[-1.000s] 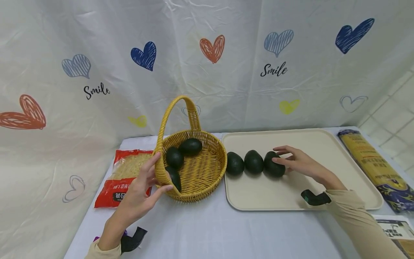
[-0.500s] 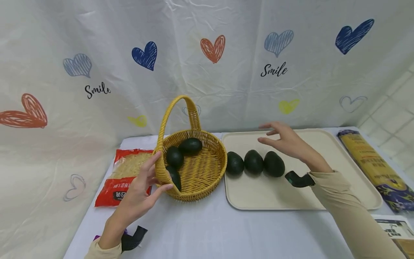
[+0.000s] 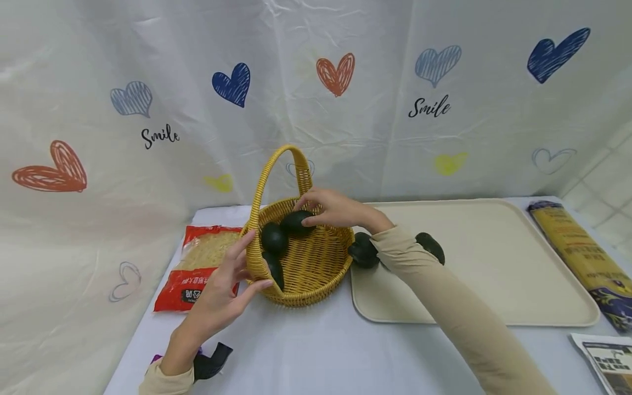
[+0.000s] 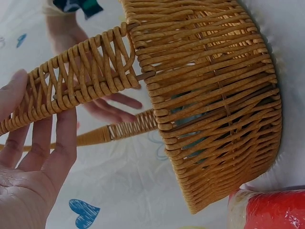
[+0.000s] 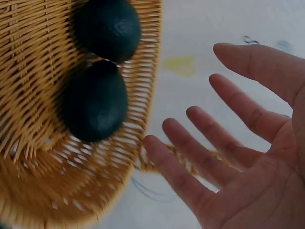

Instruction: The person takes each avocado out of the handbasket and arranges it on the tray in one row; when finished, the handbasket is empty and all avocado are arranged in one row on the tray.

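My left hand point(image 3: 222, 293) has the upright handle point(image 3: 257, 203) of a yellow wicker basket point(image 3: 311, 299) between thumb and fingers, the fingers only slightly bent. My right hand point(image 3: 336, 208) hovers at the basket's back edge, fingers spread wide and holding nothing, apart from the avocados in the right wrist view. Three dark avocados point(image 3: 274, 240) lie inside, towards the left and back. Beside the basket, on the cream tray point(image 3: 508, 263), two more avocados point(image 3: 430, 247) show around my beige sleeve point(image 3: 444, 291). A red pasta bag point(image 3: 209, 258) lies left of the basket.
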A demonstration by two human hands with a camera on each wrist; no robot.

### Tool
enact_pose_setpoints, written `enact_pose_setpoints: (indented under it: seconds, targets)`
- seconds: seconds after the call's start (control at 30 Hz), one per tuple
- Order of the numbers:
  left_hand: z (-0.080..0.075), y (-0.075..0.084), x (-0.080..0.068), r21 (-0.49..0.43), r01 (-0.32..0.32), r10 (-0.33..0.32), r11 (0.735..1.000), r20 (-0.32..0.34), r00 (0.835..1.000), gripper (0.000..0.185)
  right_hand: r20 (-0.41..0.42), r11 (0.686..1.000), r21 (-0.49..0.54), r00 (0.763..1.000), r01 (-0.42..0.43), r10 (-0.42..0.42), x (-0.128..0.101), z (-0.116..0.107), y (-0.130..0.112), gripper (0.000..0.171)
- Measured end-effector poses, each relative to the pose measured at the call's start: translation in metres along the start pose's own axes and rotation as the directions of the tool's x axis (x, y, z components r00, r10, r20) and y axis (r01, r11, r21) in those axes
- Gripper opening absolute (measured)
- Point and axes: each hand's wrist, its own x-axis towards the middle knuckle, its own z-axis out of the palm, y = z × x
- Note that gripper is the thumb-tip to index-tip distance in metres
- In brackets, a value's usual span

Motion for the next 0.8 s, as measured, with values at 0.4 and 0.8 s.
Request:
enact_pose_setpoints:
  seconds: [0.4, 0.8]
  targets:
    - [0.001, 0.001, -0.001, -0.002, 0.002, -0.002, 1.000, 0.003, 1.000, 0.108, 0.207, 0.986, -0.128, 0.969, -0.111, 0.136, 0.046, 0.023, 0.012, 0.048]
    - [0.001, 0.002, 0.000, 0.000, -0.020, 0.020, 1.000, 0.006, 1.000, 0.109, 0.240, 0.953, -0.248, 0.943, -0.171, 0.232, 0.048, 0.037, 0.011, 0.060]
